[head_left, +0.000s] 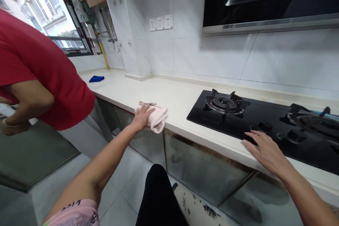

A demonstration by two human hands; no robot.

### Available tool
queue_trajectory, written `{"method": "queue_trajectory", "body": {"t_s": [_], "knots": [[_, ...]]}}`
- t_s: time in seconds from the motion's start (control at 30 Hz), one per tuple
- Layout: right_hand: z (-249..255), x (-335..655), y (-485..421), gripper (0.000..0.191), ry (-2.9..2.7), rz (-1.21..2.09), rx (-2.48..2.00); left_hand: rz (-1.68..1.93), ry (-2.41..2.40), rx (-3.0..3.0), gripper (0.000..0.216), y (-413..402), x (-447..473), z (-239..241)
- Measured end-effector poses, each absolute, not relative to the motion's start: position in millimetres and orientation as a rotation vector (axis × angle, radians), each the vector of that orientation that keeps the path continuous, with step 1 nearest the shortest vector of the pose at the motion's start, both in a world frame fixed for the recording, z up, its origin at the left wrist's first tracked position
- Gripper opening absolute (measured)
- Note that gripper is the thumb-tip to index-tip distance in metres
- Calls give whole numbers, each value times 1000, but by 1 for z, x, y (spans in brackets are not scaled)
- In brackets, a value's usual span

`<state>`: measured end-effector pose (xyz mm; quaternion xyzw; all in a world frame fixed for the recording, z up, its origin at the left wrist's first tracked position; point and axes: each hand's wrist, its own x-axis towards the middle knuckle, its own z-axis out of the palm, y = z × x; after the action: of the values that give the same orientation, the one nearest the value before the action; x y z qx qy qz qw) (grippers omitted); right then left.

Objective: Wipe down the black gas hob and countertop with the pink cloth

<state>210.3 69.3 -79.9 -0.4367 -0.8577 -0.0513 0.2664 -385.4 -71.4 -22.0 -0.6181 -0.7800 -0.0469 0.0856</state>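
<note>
My left hand (142, 117) is on a folded pale pink cloth (158, 118) at the front edge of the white countertop (169, 93). Its fingers press over the cloth's left part, and one fold hangs a little past the edge. On the other side, my right hand (266, 150) rests by the front rim of the black gas stove (209, 113), fingers stretched out and holding nothing. Its fingertips are close to a stove knob (265, 126). Whether they touch the glass, I cannot tell.
A person in a red shirt (50, 67) stands at the left, close to the counter. A blue cloth (96, 78) lies at the counter's far end. The black range hood (270, 0) hangs above the stove. A patterned mat (196, 204) covers the floor below.
</note>
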Motion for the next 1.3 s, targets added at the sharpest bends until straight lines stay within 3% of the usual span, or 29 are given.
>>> {"method": "queue_trajectory", "body": {"t_s": [0.13,0.3,0.47,0.6,0.77,0.87,1.07,1.2,1.3], "knots": [[-80,207,67,62,-2273,-139,-1189,-34,-2600,-1544,96,-70,-424,6],[-78,205,66,64,-2264,-101,-1203,-57,-2507,-1597,91,-74,-398,4],[-76,202,67,71,-2254,-86,-1192,-112,-2208,-1884,101,-68,-305,-26],[-76,205,69,69,-2256,-66,-1205,-433,-1768,-2182,99,-50,-196,-60],[-81,214,77,61,-2254,-77,-1164,-618,-1453,-2239,69,-33,-64,-86],[-82,219,80,55,-2256,-64,-1122,-640,-1309,-2302,58,-29,-29,-88],[-79,221,77,57,-2280,-34,-1138,-670,-1180,-2441,52,-25,-90,-86],[-78,220,75,58,-2300,-20,-1162,-795,-1451,-2386,55,-33,-188,-77],[-78,217,73,59,-2290,-22,-1189,-871,-1757,-2216,46,-46,-265,-61]]}}
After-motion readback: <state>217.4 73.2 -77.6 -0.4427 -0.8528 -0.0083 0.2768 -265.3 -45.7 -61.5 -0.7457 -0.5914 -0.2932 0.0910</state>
